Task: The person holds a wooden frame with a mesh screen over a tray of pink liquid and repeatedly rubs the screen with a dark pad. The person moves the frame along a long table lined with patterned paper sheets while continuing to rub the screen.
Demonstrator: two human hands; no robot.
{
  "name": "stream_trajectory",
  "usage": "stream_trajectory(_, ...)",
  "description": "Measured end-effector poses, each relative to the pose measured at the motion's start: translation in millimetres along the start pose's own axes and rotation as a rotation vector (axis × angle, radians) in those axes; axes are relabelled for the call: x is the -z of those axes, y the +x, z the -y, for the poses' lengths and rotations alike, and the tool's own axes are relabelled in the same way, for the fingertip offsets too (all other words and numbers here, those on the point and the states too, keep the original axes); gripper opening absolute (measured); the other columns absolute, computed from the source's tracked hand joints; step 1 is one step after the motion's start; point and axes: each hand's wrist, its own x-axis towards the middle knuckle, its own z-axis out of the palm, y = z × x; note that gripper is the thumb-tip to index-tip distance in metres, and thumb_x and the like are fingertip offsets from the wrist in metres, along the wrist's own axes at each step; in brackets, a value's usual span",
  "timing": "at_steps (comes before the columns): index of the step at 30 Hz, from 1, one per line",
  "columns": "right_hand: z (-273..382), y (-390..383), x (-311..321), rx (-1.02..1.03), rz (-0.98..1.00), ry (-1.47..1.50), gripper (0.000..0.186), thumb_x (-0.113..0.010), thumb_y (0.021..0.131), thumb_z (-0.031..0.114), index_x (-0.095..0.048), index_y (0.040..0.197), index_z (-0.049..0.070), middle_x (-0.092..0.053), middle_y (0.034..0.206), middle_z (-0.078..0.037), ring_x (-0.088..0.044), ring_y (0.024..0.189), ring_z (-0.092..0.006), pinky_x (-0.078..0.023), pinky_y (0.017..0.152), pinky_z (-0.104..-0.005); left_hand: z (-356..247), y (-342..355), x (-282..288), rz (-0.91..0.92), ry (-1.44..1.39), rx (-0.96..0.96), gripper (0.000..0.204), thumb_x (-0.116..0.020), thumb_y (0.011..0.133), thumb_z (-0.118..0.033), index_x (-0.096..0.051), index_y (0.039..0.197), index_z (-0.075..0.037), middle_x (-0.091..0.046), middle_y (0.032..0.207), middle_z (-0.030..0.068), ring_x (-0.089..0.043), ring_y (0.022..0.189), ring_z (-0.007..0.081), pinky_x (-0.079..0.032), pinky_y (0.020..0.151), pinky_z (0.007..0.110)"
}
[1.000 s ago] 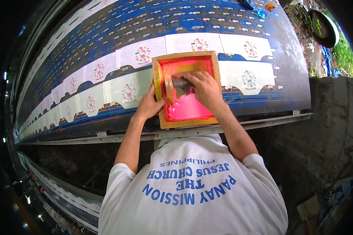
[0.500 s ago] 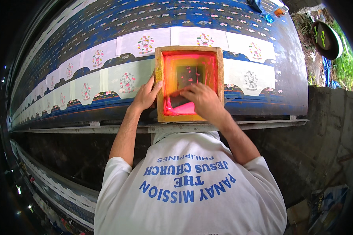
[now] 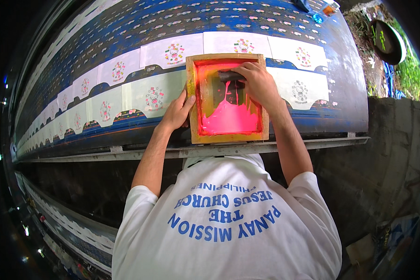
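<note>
A wooden-framed printing screen (image 3: 231, 138) lies flat on the long table among cut white fabric pieces. My left hand (image 3: 178, 112) is closed on the screen's left side, thumb on top of the wood. Inside the frame, my right hand (image 3: 259, 84) grips a dark squeegee (image 3: 228, 76) near the far end. Bright pink ink (image 3: 231, 119) covers the near half of the mesh, and thin strands of it trail up to the squeegee. Whatever lies beneath the screen is hidden. A printed white piece (image 3: 298, 88) sits right of the frame, another printed piece (image 3: 149, 95) left of it.
Two rows of printed white pieces run leftward along the blue-and-black table (image 3: 312, 123). A metal rail (image 3: 163, 153) edges its near side. At the far right corner are a blue-capped bottle (image 3: 318, 18) and an orange item; beyond the table stands a round dark basin (image 3: 388, 42).
My right hand has moved the squeegee from the near left of the screen to its far end. Pink ink now spreads over the near mesh. My left hand keeps its grip on the frame.
</note>
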Motion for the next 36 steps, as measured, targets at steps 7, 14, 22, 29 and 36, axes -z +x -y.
stream_trajectory(7,38,-35,5,-0.068,0.121,0.034,0.044,-0.075,0.090,-0.001,-0.079,0.132,0.012,-0.076,0.129,-0.013,-0.071,0.121,-0.0371,-0.058,0.107,-0.0480,-39,-9,11,0.095,-0.024,0.149,0.067,-0.052,0.118,-0.050,-0.045,0.166,-0.005,-0.080,0.091,0.0219,-0.075,0.061,0.0278,-0.060,0.053,0.041)
stream_trajectory(14,101,-116,-9,-0.175,0.068,0.016,0.055,-0.067,0.083,-0.010,-0.079,0.133,0.009,-0.075,0.133,-0.012,-0.069,0.127,-0.0348,-0.057,0.111,-0.0459,-27,-1,10,0.045,0.341,0.065,0.069,-0.057,0.116,-0.049,-0.046,0.148,0.011,-0.077,0.109,0.0380,-0.075,0.109,0.0579,-0.060,0.096,0.063)
stream_trajectory(22,101,-122,-11,-0.179,0.025,0.027,0.052,-0.071,0.084,-0.002,-0.077,0.134,0.008,-0.073,0.137,-0.010,-0.066,0.132,-0.0337,-0.054,0.114,-0.0468,-29,14,-1,0.012,0.315,0.077,0.081,-0.072,0.103,-0.040,-0.035,0.157,0.007,-0.076,0.123,0.0379,-0.074,0.116,0.0549,-0.059,0.101,0.059)
stream_trajectory(29,66,-131,21,-0.119,0.006,0.003,0.050,-0.074,0.087,0.004,-0.075,0.136,0.010,-0.071,0.139,-0.008,-0.065,0.133,-0.0316,-0.053,0.116,-0.0451,-65,11,-33,-0.158,0.339,-0.032,0.086,-0.072,0.098,-0.023,-0.028,0.167,0.005,-0.080,0.116,0.0322,-0.078,0.105,0.0524,-0.062,0.092,0.060)
stream_trajectory(36,-45,-179,99,-0.160,-0.006,0.001,0.052,-0.073,0.085,-0.003,-0.077,0.135,0.010,-0.073,0.139,-0.008,-0.066,0.132,-0.0321,-0.055,0.115,-0.0459,-125,59,-159,-0.175,0.294,-0.100,0.079,-0.074,0.097,-0.026,-0.039,0.161,0.005,-0.080,0.111,0.0313,-0.078,0.100,0.0520,-0.063,0.087,0.060)
